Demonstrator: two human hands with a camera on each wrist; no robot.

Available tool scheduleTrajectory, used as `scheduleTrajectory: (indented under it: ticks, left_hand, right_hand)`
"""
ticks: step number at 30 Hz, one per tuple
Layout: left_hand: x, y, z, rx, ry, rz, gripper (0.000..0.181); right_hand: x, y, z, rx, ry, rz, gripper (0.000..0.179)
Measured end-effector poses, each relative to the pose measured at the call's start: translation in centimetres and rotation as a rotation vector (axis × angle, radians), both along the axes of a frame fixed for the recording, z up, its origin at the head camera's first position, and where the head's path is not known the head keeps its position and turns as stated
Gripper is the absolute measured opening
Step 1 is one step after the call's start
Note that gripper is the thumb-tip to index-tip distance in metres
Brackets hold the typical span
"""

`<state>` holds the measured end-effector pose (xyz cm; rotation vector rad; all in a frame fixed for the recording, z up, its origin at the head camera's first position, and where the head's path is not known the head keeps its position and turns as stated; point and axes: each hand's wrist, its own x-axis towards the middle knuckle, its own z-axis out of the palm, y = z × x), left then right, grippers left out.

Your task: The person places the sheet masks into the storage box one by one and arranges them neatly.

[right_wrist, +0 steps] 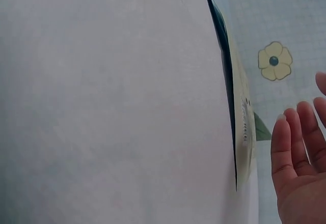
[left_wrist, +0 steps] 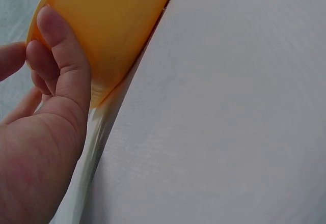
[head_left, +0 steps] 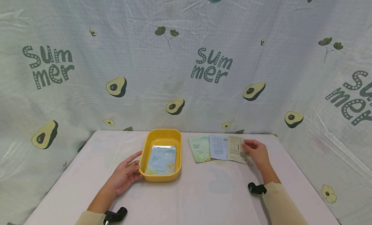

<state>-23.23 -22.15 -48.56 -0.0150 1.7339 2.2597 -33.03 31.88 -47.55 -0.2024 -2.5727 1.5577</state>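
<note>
Hovering with digits loosely extended, the right hand [head_left: 258,154] is probably preparing to lift the beige printed sachet [head_left: 235,149] beneath it, next calling for an edge pinch, while the relaxed left hand [head_left: 125,175] is touching the yellow tray [head_left: 161,178] beside it.

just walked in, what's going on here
A person's left hand touches the left side of a yellow rectangular plastic tray holding a flat light-blue packet. Their right hand is at the right edge of a flat cream packet; contact there is unclear. A flat pale-lavender packet and a flat mint-green packet lie to its left on the white table.
</note>
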Motion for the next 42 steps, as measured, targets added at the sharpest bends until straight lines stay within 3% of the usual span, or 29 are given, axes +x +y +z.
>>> scheduleTrajectory:
  ticks: [20, 42]
  left_hand:
    - [0.2, -0.3, -0.1, 0.003, -0.014, 0.012, 0.068]
    - [-0.1, 0.0, 0.0, -0.008, -0.012, 0.014, 0.068]
  right_hand:
    - [-2.4, 1.8, -0.5, 0.099, -0.017, 0.055, 0.051]
    - [-4.8, 3.2, -0.9, 0.212, -0.138, 0.071, 0.052]
